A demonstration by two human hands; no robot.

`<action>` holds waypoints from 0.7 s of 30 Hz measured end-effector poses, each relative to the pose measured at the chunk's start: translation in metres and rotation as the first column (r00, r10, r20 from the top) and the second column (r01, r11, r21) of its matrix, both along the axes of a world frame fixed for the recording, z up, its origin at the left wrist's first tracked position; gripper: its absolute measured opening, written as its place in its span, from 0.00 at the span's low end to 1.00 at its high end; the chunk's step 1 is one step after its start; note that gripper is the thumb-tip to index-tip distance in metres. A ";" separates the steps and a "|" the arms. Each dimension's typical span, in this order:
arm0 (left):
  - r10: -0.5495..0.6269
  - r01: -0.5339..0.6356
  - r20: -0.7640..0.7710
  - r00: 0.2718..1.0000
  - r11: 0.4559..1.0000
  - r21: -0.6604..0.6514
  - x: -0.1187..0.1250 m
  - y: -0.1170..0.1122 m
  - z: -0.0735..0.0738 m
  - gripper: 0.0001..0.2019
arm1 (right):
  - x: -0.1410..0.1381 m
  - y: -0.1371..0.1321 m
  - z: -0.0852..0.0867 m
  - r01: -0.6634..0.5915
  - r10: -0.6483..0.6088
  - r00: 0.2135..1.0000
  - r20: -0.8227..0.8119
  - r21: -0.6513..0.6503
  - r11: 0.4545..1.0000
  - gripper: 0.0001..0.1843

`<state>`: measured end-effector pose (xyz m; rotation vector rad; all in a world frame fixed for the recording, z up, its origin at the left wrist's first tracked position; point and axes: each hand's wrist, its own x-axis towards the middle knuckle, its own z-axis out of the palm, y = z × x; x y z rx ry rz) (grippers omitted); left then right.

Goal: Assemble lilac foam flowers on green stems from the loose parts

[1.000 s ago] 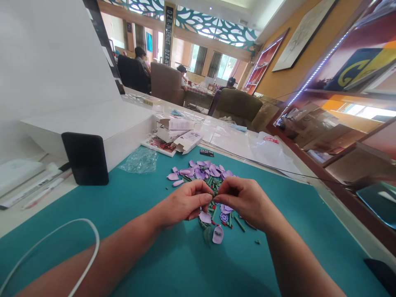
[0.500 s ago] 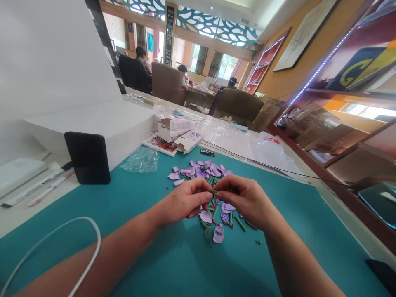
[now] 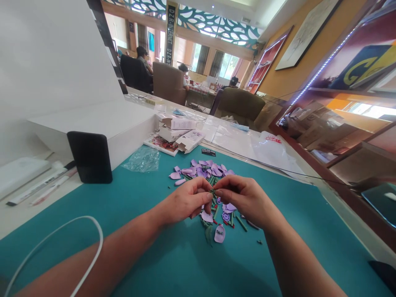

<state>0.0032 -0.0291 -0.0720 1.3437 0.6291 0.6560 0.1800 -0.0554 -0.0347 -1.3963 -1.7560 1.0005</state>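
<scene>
My left hand (image 3: 185,201) and my right hand (image 3: 244,200) meet above the middle of a teal work mat (image 3: 173,264). Their fingertips pinch a small green stem piece (image 3: 213,191), mostly hidden by my fingers. Just beyond my hands lies a loose heap of lilac foam petals (image 3: 201,171). Below them, several green stem pieces (image 3: 241,223) with red bits are scattered among more petals. A cupped lilac piece (image 3: 219,234) lies near my right wrist.
A black phone-like slab (image 3: 89,157) stands against a white box (image 3: 93,132) at left. A clear plastic bag (image 3: 142,160), stacked small cartons (image 3: 177,133) and a white cable (image 3: 62,243) lie nearby. People sit in chairs farther back.
The view has drifted slightly, shifting the scene to the right. My hands stay together, still pinching the green piece.
</scene>
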 end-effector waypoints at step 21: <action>0.031 -0.029 0.063 0.998 0.999 -0.023 0.002 -0.002 -0.001 0.12 | -0.004 0.001 -0.010 -0.045 0.049 0.992 -0.117 0.031 0.999 0.06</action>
